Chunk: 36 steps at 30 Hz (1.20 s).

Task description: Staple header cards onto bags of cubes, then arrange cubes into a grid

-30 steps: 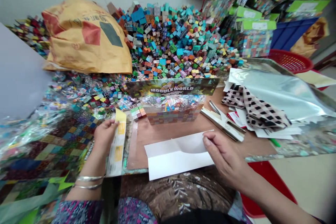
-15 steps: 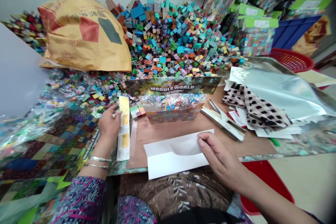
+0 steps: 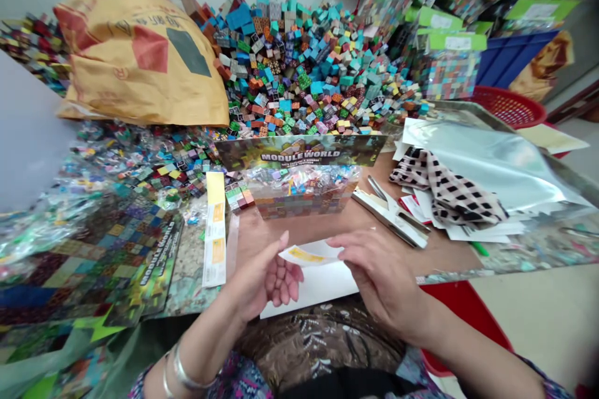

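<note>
My right hand [image 3: 384, 280] pinches the right end of a small white sticker label [image 3: 306, 255] with yellow print, which bows between my hands. My left hand [image 3: 269, 274] is turned palm up with its thumb raised and fingers loosely curled, beside the label's left end. Whether the thumb touches it is hard to tell. Beneath both hands is a blank white sheet [image 3: 322, 287] at the table's front edge. To the left lies a strip of labels [image 3: 216, 230], yellow at its far end. Behind the hands stands a clear bag of blocks [image 3: 304, 199] with a "MODULE WORLD" header card [image 3: 302, 153].
A stapler [image 3: 390, 212] and a checkered cloth [image 3: 447, 187] lie on the right, near shiny silver bags [image 3: 505, 162]. A large heap of colored blocks [image 3: 309, 75] fills the back, beside a yellow sack [image 3: 140, 62]. More printed packages [image 3: 93, 249] lie at left.
My left hand has left the label strip and moved right, to the middle. The label in my right hand now shows its printed face, raised over the sheet. The view has shifted slightly.
</note>
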Motion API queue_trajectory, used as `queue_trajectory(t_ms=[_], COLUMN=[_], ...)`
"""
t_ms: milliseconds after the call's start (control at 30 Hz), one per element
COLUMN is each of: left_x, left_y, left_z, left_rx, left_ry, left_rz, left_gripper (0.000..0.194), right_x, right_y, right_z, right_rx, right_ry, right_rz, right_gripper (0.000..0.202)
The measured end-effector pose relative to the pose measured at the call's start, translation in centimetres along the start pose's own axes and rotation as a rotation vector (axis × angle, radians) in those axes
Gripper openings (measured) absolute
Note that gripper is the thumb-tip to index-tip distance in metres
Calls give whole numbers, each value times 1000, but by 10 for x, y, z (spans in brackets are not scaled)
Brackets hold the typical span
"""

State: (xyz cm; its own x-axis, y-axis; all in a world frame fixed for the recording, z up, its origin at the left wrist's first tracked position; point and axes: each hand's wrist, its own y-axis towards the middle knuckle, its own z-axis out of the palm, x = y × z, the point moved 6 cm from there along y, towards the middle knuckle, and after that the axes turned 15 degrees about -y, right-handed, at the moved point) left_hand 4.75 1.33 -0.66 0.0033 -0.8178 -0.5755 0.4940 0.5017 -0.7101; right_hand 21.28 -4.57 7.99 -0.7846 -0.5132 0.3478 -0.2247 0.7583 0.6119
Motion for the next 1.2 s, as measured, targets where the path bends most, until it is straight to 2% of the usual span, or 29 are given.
queue_trajectory(t_ms=[67,167,333,400,433,500,667,733,833,967,1067,1200], left_x=[0,-3,-7,-11,-13,-19,-37,-43,-49,-59,-75,-104], left_y=[3,4,-2,-6,-7,-11,-21,-24,-26,-31,-46,-72], left_z=[5,5,4,5,5,5,11,15,23,36,49,57], left_rx=[37,49,6,-22,-39,-75,-108,-119,-138,-149,-182,-401], left_ry=[-67,-134,-122,-117,-115,-92,105,202,342,633,908,1072], left_rz=[0,25,65,107,140,233,487,555,624,785,1054,1376], left_gripper=[62,44,30,30,31,34,31,29,29,30,28,25], right_x=[7,10,11,8,4,-8,-39,-43,-48,-56,-63,-82], right_y=[-2,-7,-12,-13,-13,-14,-22,-24,-25,-28,-22,-5], right_z=[-4,-7,-8,-7,-6,-4,16,24,31,29,14,-24], right_rx=[-22,-25,-60,-60,-51,-19,136,156,155,150,81,-118], right_ry=[-113,-228,-258,-215,-166,-13,525,702,842,874,785,526], right_rz=[-100,-136,-182,-147,-95,104,771,940,1067,1068,984,823], right_gripper=[25,22,22,24,25,25,31,36,40,39,34,25])
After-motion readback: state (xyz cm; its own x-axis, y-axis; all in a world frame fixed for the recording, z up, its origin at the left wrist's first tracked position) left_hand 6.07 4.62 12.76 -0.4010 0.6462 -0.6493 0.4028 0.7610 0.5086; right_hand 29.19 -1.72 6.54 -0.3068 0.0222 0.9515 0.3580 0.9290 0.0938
